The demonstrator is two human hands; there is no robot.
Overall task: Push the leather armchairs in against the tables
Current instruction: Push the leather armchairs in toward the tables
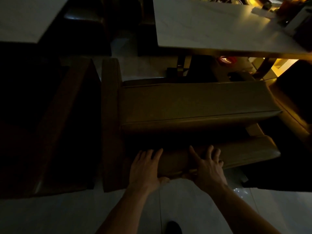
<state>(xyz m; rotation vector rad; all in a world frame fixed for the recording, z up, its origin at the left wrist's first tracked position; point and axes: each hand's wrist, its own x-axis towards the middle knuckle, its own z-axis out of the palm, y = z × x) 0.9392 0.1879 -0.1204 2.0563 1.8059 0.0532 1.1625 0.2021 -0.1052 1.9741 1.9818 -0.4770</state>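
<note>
Dimly lit room; landmark is the pale table (219,27), top right. Just short of it, seat facing it, sits one brown leather armchair (194,105), its front edge near the table's edge but, by my reading, not yet tucked under; bare floor (143,68) shows between chair and table leg. A second armchair (67,124) stands left of the first, almost touching, very dark. A second table (25,17) lies well left of the landmark, across a gap. Tables: two. Armchairs clearly seen: two; darker shapes beyond and to the right may be more, cannot tell. Both hands rest on the chair's padded back, the side farthest from the table. Left hand (145,168) lies flat, fingers spread over the top, thumb under the near edge. Right hand (207,164) is beside it, fingers splayed and curled over the roll, gripping it. Judgement: push level and evenly with both palms, straight toward the table, keeping the chair square so its arm clears the neighbour; stop when the seat meets the table.
</note>
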